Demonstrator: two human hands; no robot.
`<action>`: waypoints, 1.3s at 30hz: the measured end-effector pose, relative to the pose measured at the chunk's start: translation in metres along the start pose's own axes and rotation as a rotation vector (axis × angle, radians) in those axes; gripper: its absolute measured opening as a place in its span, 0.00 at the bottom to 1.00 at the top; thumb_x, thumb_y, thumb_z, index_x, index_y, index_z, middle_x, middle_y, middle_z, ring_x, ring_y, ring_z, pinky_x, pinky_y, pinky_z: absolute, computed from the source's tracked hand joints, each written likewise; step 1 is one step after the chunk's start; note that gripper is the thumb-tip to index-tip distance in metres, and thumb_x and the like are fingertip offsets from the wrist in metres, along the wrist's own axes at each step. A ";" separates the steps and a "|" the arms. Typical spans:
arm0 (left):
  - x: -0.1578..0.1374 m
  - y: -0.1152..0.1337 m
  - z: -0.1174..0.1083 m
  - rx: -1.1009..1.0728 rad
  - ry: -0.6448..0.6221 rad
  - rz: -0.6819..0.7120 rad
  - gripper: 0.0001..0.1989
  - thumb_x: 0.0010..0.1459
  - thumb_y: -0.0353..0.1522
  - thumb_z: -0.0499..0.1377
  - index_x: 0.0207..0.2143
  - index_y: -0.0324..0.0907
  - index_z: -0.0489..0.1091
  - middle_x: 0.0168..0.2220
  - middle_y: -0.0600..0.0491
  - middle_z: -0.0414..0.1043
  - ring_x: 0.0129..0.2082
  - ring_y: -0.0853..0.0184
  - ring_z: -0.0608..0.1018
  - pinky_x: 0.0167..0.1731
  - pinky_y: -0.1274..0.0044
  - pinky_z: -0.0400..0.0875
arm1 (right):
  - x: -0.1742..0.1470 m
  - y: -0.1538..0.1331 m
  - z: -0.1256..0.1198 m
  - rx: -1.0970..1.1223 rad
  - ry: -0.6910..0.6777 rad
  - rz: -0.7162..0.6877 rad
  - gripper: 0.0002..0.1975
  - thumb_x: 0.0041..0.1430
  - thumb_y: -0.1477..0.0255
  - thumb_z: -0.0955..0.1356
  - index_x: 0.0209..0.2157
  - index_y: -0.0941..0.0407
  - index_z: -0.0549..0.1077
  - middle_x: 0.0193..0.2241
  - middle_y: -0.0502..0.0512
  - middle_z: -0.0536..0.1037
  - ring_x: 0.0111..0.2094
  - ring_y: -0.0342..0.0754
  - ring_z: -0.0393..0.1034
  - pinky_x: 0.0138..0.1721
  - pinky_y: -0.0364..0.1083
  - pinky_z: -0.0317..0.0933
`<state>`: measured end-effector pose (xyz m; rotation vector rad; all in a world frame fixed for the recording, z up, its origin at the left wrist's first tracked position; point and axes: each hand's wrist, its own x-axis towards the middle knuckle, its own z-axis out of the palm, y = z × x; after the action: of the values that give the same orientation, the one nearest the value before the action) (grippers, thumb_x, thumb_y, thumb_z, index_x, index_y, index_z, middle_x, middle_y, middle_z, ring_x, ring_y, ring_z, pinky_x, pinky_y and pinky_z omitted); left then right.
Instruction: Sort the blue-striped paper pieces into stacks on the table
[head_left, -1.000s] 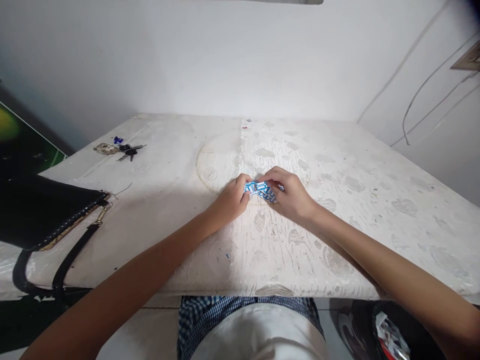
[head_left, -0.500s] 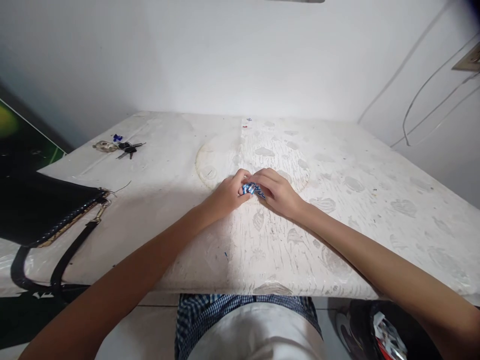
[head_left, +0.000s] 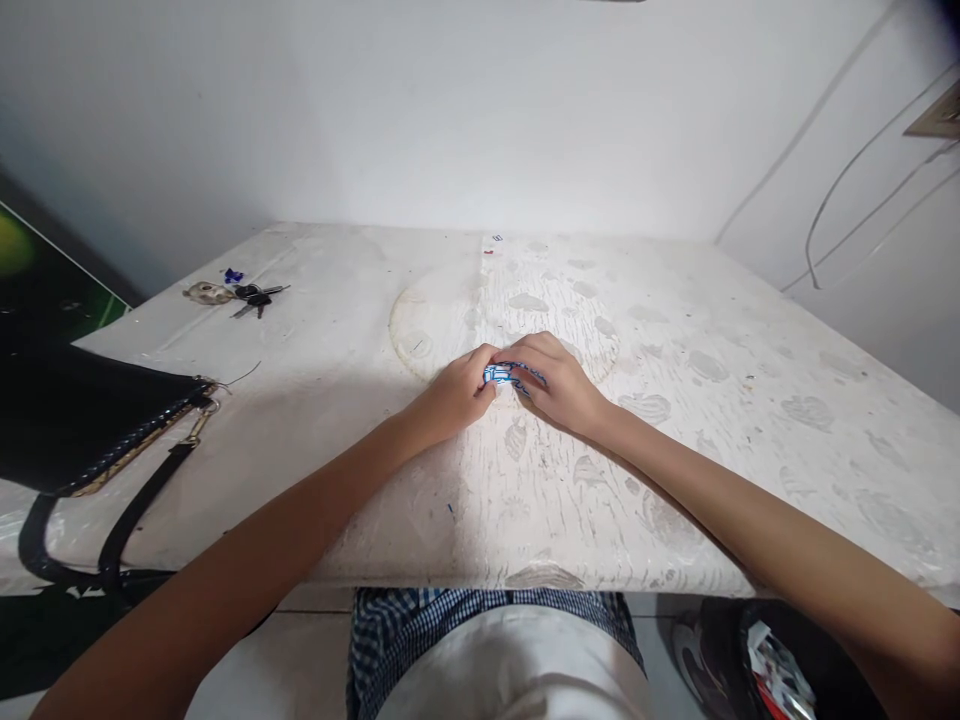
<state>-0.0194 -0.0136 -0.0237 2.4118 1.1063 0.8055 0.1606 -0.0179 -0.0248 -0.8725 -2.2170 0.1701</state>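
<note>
My left hand (head_left: pixel 459 389) is closed on the left end of a small blue-and-white patterned thing (head_left: pixel 498 373), its thumb in front. From the right, my right hand (head_left: pixel 555 385) curls over the same thing, and its fingers meet those of the left hand. Blue lines on white show in the gap between the hands and under the right fingers. Much of it is hidden, so I cannot tell its kind. Both hands rest low over the middle of the table (head_left: pixel 390 470).
A bunch of keys (head_left: pixel 255 296) with a fob lies at the far left beside a blue scrap (head_left: pixel 233 275). Nearer, a black bag (head_left: pixel 97 420) hangs its strap over the table edge. Tiny printed scraps lie near the wall. Below right stands a dark bin (head_left: pixel 720 650) with wrappers inside.
The blue-and-white thing has turned between my fingers and shows a flatter, longer side. The right fingers have shifted slightly. Both hands stay in the same place.
</note>
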 end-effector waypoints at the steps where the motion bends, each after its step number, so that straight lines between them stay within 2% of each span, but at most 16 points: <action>1: 0.000 0.001 0.000 -0.001 0.000 -0.015 0.12 0.52 0.25 0.48 0.40 0.41 0.60 0.31 0.54 0.66 0.29 0.68 0.69 0.29 0.76 0.62 | 0.000 -0.001 -0.002 -0.028 -0.012 0.020 0.19 0.54 0.81 0.59 0.45 0.51 0.68 0.39 0.56 0.70 0.41 0.52 0.62 0.43 0.51 0.56; 4: -0.001 0.002 0.001 -0.009 0.006 -0.035 0.18 0.52 0.25 0.49 0.47 0.41 0.56 0.35 0.52 0.68 0.30 0.68 0.69 0.30 0.76 0.63 | -0.002 -0.001 -0.005 -0.088 -0.046 0.136 0.21 0.51 0.80 0.61 0.48 0.55 0.64 0.40 0.59 0.70 0.40 0.53 0.62 0.41 0.51 0.56; 7: -0.001 0.001 0.003 -0.007 0.015 -0.013 0.19 0.53 0.25 0.50 0.49 0.41 0.55 0.36 0.51 0.69 0.30 0.69 0.70 0.30 0.77 0.64 | -0.003 0.001 -0.007 -0.046 -0.124 0.223 0.23 0.49 0.80 0.61 0.50 0.56 0.60 0.34 0.56 0.72 0.32 0.50 0.63 0.35 0.48 0.57; 9: 0.000 -0.001 0.003 -0.008 0.040 0.004 0.18 0.53 0.25 0.49 0.48 0.42 0.56 0.35 0.52 0.70 0.29 0.70 0.70 0.30 0.77 0.64 | -0.001 0.002 -0.007 0.008 -0.133 0.237 0.23 0.50 0.81 0.60 0.49 0.55 0.60 0.33 0.54 0.72 0.28 0.47 0.63 0.32 0.46 0.57; 14: 0.003 -0.004 0.000 0.001 0.134 -0.016 0.17 0.53 0.24 0.48 0.47 0.42 0.58 0.34 0.54 0.70 0.26 0.72 0.69 0.29 0.78 0.64 | 0.006 0.004 -0.007 0.095 -0.050 0.232 0.20 0.53 0.79 0.59 0.49 0.54 0.61 0.34 0.54 0.72 0.28 0.44 0.64 0.32 0.45 0.58; 19: 0.003 -0.001 0.000 0.028 0.047 -0.026 0.20 0.51 0.24 0.49 0.48 0.41 0.58 0.35 0.52 0.69 0.30 0.69 0.71 0.31 0.76 0.65 | 0.007 0.003 -0.001 0.056 -0.062 0.249 0.17 0.53 0.78 0.60 0.46 0.57 0.65 0.30 0.54 0.72 0.27 0.45 0.63 0.31 0.46 0.58; 23: 0.003 -0.003 0.004 0.031 0.069 -0.003 0.15 0.56 0.29 0.49 0.47 0.41 0.59 0.38 0.51 0.69 0.34 0.67 0.71 0.34 0.75 0.65 | 0.009 0.002 0.001 0.083 -0.062 0.273 0.15 0.52 0.77 0.62 0.43 0.58 0.68 0.29 0.54 0.71 0.26 0.44 0.63 0.31 0.46 0.58; 28: 0.007 -0.007 0.010 0.163 0.062 0.138 0.12 0.61 0.29 0.44 0.45 0.38 0.61 0.40 0.48 0.66 0.39 0.65 0.70 0.41 0.73 0.65 | 0.012 0.017 -0.025 0.146 -0.034 0.374 0.17 0.52 0.76 0.64 0.46 0.58 0.67 0.36 0.56 0.72 0.26 0.42 0.64 0.29 0.45 0.60; 30: 0.008 -0.005 0.011 0.250 0.028 0.183 0.13 0.61 0.29 0.44 0.46 0.37 0.61 0.39 0.47 0.65 0.40 0.64 0.69 0.42 0.72 0.64 | 0.010 0.024 -0.040 0.092 -0.108 0.435 0.15 0.50 0.75 0.66 0.42 0.58 0.71 0.39 0.58 0.72 0.29 0.45 0.66 0.31 0.46 0.61; 33: 0.008 -0.001 0.011 0.322 -0.007 0.173 0.13 0.61 0.28 0.43 0.44 0.37 0.62 0.38 0.47 0.64 0.37 0.65 0.69 0.39 0.72 0.65 | 0.006 0.028 -0.053 0.049 -0.313 0.460 0.14 0.47 0.74 0.69 0.39 0.57 0.73 0.39 0.59 0.71 0.30 0.46 0.67 0.31 0.47 0.63; 35: 0.007 0.000 0.010 0.323 0.019 0.133 0.13 0.60 0.27 0.43 0.44 0.37 0.63 0.37 0.47 0.65 0.35 0.65 0.69 0.37 0.73 0.65 | 0.003 0.028 -0.054 0.048 -0.383 0.421 0.14 0.46 0.74 0.70 0.38 0.57 0.74 0.38 0.59 0.69 0.30 0.46 0.67 0.31 0.47 0.64; 39: 0.004 -0.001 0.009 0.248 0.079 0.035 0.11 0.59 0.28 0.45 0.41 0.39 0.64 0.36 0.50 0.66 0.31 0.67 0.70 0.33 0.74 0.65 | -0.001 0.025 -0.049 0.093 -0.427 0.309 0.15 0.47 0.73 0.70 0.40 0.56 0.74 0.33 0.56 0.69 0.27 0.45 0.66 0.28 0.46 0.63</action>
<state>-0.0123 -0.0106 -0.0294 2.6282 1.2634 0.8238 0.2077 -0.0064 0.0009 -1.2122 -2.4187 0.6550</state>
